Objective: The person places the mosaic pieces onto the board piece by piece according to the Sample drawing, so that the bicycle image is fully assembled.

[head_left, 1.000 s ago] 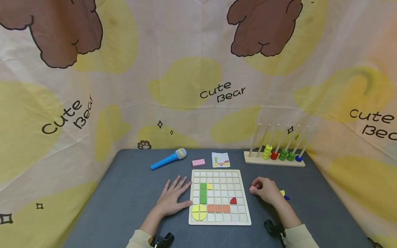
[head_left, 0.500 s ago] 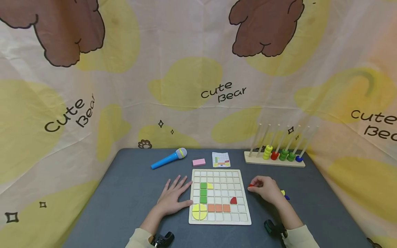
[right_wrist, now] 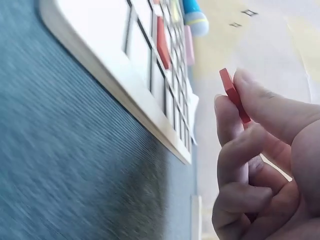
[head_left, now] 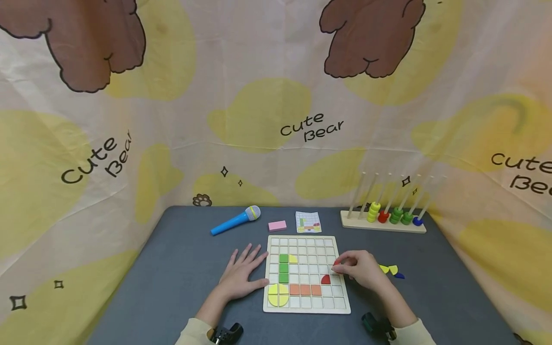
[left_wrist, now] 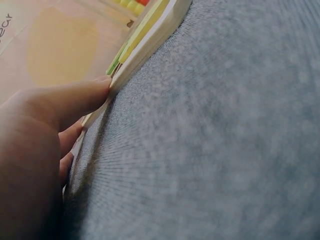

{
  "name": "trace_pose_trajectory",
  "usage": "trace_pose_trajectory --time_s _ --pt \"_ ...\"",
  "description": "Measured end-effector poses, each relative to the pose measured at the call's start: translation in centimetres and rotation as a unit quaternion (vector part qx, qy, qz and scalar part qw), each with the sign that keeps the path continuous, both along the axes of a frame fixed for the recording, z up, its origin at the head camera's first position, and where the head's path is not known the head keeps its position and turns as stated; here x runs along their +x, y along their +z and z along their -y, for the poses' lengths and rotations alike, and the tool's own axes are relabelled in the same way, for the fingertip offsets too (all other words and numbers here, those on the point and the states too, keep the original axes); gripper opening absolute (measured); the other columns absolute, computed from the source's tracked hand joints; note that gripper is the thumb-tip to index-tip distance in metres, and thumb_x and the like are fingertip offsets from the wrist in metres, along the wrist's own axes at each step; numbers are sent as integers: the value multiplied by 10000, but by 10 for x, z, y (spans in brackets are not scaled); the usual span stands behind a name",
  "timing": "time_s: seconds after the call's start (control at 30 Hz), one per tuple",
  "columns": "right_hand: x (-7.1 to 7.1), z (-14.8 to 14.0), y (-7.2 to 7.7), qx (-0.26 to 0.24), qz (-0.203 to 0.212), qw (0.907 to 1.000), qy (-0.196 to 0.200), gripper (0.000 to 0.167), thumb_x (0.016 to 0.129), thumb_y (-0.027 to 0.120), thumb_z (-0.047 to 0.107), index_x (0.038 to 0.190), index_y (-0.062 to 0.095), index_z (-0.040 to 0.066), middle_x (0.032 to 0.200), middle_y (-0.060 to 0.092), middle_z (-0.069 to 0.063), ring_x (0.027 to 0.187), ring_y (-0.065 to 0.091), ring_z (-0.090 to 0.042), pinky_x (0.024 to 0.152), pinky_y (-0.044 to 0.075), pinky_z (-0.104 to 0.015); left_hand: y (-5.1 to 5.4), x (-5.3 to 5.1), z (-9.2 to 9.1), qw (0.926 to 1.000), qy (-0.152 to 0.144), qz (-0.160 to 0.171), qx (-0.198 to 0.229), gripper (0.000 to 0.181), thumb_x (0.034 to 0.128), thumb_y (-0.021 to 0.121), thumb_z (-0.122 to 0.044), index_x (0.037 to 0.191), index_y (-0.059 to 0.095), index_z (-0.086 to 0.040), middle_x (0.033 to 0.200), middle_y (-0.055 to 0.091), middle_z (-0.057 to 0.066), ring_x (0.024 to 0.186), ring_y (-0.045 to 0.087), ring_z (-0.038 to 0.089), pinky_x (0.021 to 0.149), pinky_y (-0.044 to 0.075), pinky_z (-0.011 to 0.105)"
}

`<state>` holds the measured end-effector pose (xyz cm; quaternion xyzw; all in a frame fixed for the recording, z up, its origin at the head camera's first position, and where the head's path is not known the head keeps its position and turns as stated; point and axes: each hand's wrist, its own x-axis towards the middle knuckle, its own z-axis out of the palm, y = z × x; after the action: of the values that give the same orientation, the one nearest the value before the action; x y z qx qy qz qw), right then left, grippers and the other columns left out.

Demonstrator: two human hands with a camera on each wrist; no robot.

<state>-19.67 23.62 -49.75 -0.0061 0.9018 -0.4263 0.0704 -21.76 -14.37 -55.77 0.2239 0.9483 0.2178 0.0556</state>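
Note:
A white grid board [head_left: 306,307] lies on the dark table, bearing green squares [head_left: 283,268], orange squares [head_left: 304,290], yellow pieces [head_left: 278,295] and a red quarter piece [head_left: 325,279]. Fingers spread, my left hand [head_left: 241,275] rests at the board's left edge; in the left wrist view its thumb touches the rim [left_wrist: 145,50]. My right hand [head_left: 360,269] is over the board's right edge. Between thumb and index finger it pinches a red piece [right_wrist: 234,95], seen clearly in the right wrist view, held above the table.
Yellow pieces [head_left: 393,270] and a blue piece [head_left: 399,276] lie right of my right hand. Behind the board are a blue microphone [head_left: 235,221], a pink block [head_left: 277,225], a pattern card [head_left: 308,223] and a peg stand with coloured rings [head_left: 383,226].
My right hand has moved left from beside the board to its right edge, carrying the red piece. More yellow shows behind the right hand. My left hand has stayed in place.

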Motion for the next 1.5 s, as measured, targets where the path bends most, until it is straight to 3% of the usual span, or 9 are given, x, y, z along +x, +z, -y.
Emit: trace_pose_trajectory --time_s 0.2,0.37,0.67,1.1,1.5 --pt "2 6 -10 36 -204 9981 588 137 873 800 241 966 780 142 731 660 4 660 534 -153 538 423 -227 1 0 0 10000 20 -30 -34 827 887 524 -743 1587 333 -344 1676 247 -27 1578 99 279 1226 9 625" --pt "2 10 -14 80 -222 9971 720 135 881 794 234 952 741 131 766 681 46 676 569 -114 581 460 -223 1 0 0 10000 21 -49 -41 828 886 523 -744 1585 339 -339 1674 254 -25 1577 104 284 1223 14 633" --pt "3 4 -10 179 -81 9979 614 91 856 814 191 877 734 155 719 621 30 681 538 -159 557 439 -233 -1 0 1 10000 14 -36 -41 831 886 517 -751 1589 323 -352 1678 240 -31 1578 91 278 1226 8 624" --pt "3 3 -16 417 -53 9966 714 92 836 831 193 810 744 179 726 643 59 687 529 -136 614 426 -236 1 0 0 10000 25 27 -41 833 886 513 -755 1589 322 -352 1679 237 -31 1578 90 281 1225 9 629" --pt "4 0 -10 576 1 9974 428 183 797 866 194 928 751 138 778 618 29 718 519 -155 614 428 -252 -3 -1 -1 10000 14 -26 2 831 886 521 -748 1588 332 -344 1677 246 -24 1577 96 290 1219 14 639"
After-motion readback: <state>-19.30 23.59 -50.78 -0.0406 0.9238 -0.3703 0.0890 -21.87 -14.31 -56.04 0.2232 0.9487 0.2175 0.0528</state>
